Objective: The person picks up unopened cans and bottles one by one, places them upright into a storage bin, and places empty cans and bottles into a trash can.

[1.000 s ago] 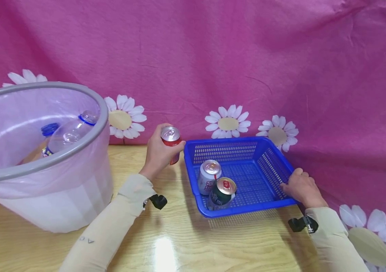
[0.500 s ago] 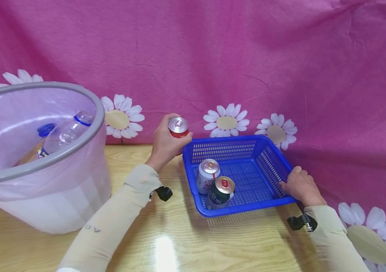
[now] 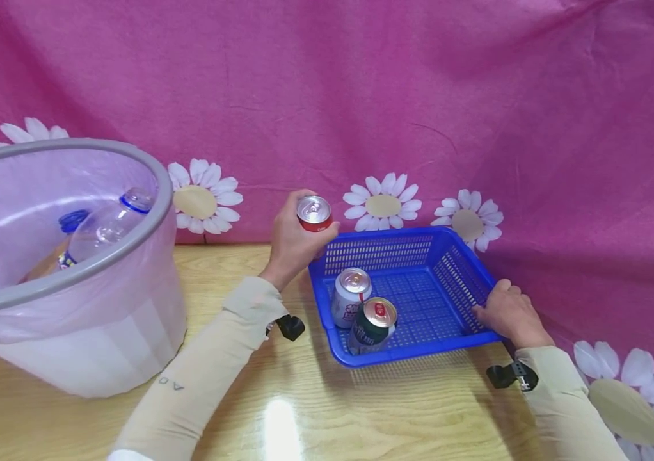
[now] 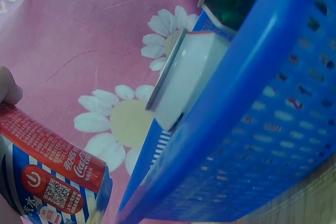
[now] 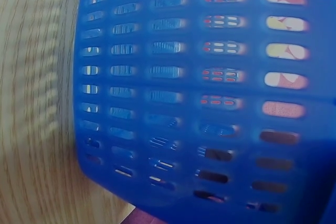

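Note:
My left hand (image 3: 294,242) grips a red Coca-Cola can (image 3: 314,215) by its side, raised by the back left corner of a blue plastic basket (image 3: 413,350). In the left wrist view the can (image 4: 55,169) shows blue and white stripes and a printed code, apart from the basket wall (image 4: 247,129). Two cans stand in the basket's left part: a white can (image 3: 350,299) and a dark green can (image 3: 371,330) in front of it. My right hand (image 3: 514,315) holds the basket's right rim; the right wrist view is filled by the slotted wall (image 5: 142,114).
A large white bin (image 3: 96,346) with a grey rim and a purple liner stands at the left. Inside lie a clear plastic bottle (image 3: 99,230) and another with a blue cap (image 3: 72,221). A pink flowered cloth (image 3: 281,96) hangs behind the wooden table (image 3: 327,416).
My left hand has lifted the Coca-Cola can and carried it right, up to the basket's back left corner. The right hand stays on the rim.

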The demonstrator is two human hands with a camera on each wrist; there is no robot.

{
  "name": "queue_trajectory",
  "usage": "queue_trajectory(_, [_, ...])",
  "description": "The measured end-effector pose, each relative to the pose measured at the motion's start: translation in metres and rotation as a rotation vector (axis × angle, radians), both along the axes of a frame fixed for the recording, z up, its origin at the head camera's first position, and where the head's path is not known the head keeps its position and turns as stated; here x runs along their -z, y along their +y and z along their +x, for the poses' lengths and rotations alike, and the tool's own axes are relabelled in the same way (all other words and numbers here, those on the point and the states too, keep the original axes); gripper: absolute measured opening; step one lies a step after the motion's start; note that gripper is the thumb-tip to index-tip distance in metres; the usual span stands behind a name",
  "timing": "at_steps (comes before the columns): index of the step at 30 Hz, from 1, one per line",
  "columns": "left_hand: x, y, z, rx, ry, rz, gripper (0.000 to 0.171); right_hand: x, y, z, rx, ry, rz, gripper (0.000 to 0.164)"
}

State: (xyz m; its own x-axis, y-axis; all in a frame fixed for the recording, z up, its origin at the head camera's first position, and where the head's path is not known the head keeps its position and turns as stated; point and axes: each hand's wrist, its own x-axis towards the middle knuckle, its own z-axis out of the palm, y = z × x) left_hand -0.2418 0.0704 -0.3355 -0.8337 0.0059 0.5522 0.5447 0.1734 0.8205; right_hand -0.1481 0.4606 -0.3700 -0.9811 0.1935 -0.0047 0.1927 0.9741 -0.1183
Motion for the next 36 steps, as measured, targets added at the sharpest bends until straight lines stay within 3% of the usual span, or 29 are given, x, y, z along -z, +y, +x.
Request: queue_trajectory(36, [0.02,0.034,0.0,0.114,-0.059,-0.06,0.062,0.003,-0.001,-0.001,0.029,0.014,-0.023,0.058])
